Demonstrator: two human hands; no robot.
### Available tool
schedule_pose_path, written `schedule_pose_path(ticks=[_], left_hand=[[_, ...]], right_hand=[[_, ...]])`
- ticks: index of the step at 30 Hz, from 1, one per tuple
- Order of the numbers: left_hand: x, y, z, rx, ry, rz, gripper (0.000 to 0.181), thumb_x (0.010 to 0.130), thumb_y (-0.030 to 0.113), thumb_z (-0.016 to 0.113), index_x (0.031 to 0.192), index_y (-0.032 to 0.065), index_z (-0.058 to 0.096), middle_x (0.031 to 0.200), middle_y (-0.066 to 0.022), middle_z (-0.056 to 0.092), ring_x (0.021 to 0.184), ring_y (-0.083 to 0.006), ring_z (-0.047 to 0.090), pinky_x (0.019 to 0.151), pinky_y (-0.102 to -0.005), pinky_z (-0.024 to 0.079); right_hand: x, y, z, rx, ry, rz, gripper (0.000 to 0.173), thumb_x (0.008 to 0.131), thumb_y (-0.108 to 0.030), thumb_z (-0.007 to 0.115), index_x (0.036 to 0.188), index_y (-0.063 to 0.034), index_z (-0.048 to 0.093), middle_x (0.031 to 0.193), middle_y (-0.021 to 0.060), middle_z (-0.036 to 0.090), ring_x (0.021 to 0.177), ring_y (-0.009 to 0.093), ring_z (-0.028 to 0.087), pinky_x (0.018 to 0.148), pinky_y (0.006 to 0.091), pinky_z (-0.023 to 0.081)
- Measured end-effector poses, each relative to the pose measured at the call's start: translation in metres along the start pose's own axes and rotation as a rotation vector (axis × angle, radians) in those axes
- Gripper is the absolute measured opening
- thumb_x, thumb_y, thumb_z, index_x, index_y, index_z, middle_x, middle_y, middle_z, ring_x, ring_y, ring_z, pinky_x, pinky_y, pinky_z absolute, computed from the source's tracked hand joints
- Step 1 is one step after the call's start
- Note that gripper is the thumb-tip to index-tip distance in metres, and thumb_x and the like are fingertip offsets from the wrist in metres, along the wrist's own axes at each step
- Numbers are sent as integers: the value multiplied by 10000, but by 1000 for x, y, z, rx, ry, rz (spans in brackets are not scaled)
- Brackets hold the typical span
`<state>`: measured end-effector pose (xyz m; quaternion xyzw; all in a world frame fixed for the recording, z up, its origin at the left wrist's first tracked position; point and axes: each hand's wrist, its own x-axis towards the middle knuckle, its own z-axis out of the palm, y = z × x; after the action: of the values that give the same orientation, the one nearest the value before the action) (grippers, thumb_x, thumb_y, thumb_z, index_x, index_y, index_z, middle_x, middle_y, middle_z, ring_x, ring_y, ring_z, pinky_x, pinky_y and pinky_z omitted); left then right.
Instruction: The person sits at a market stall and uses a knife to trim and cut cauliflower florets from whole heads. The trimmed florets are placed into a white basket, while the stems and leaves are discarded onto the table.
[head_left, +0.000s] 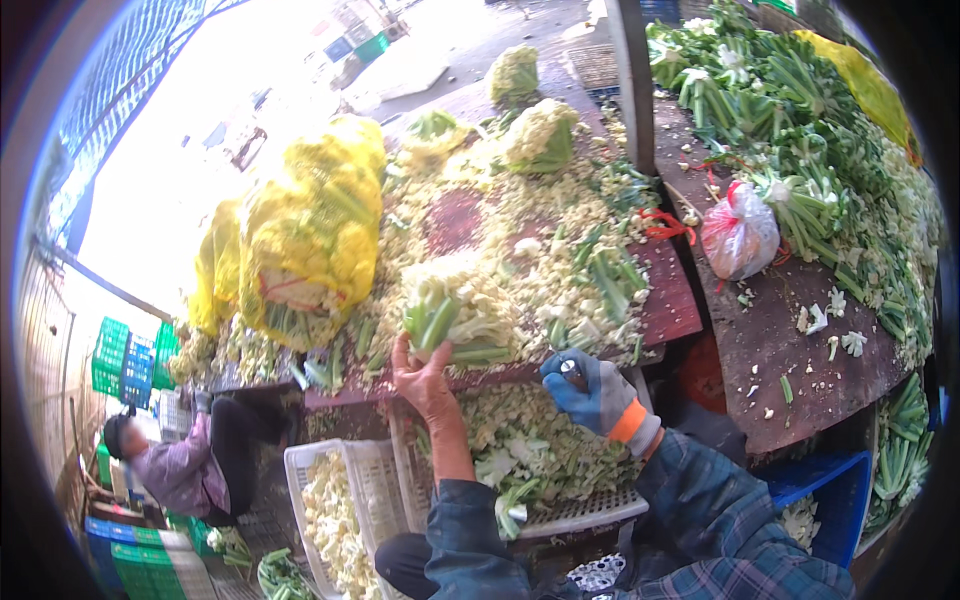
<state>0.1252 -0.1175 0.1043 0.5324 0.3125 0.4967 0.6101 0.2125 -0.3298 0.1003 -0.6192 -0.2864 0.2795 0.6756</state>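
Observation:
My left hand (424, 375), bare, grips the green stem end of a pale cauliflower piece (469, 307) at the near edge of the littered dark red table (671, 300). To its right, my right hand (581, 390), in a blue and grey glove with an orange band, is closed around the dark handle of a small tool (574, 369); the tool's working end is hard to make out. Cauliflower crumbs and leaves lie all around the held piece. Two cauliflower heads (540, 135) (514, 75) rest farther back on the table.
Yellow mesh sacks of cauliflower (315, 225) stand left. Below are a white crate of florets (352, 480) and a crate of trimmings (555, 457). A metal post (634, 90), a tied plastic bag (741, 232) and heaped leaves (810, 135) are right. A person (176, 469) sits at lower left.

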Motion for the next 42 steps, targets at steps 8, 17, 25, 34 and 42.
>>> schedule_pose_path(ticks=[8, 17, 25, 34, 42], left_hand=[[-14, -22, -71, -94, 31, -20, 694, 648, -69, 776, 1269, 6, 475, 1147, -89, 579, 991, -188, 598, 834, -297, 501], [-15, -37, -70, -107, 17, -15, 709, 666, -55, 778, 1296, -14, 455, 1116, -108, 600, 954, -173, 610, 804, -279, 515], [-10, -47, -81, 47, 60, 137, 705, 641, -43, 794, 1272, -24, 477, 1076, -94, 611, 905, -169, 623, 772, -277, 524], [-11, -43, -89, 63, 29, 77, 733, 602, -11, 823, 1255, -46, 490, 1202, -94, 516, 967, -174, 600, 795, -285, 521], [-20, -30, -89, 93, 47, 95, 643, 583, 116, 844, 1166, 29, 587, 1143, -104, 488, 1076, -217, 501, 950, -318, 418]], right_hand=[[-6, 2, 58, -466, -174, -18, 203, 873, -247, 595, 918, -51, 575, 711, 200, 625, 671, 345, 638, 607, 413, 478], [32, 2, 82, -646, -172, 103, 267, 863, -280, 588, 966, -34, 581, 794, 235, 643, 793, 408, 640, 678, 450, 481], [26, -8, 92, -628, -177, 176, 312, 866, -330, 586, 975, -38, 588, 762, 168, 653, 687, 305, 635, 664, 405, 481], [24, -18, 108, -552, -167, 166, 271, 887, -293, 579, 957, -32, 589, 736, 135, 647, 587, 219, 624, 560, 363, 484], [35, -20, 117, -990, -205, 175, 302, 891, -307, 559, 1020, -38, 610, 843, 226, 661, 814, 378, 651, 723, 448, 489]])
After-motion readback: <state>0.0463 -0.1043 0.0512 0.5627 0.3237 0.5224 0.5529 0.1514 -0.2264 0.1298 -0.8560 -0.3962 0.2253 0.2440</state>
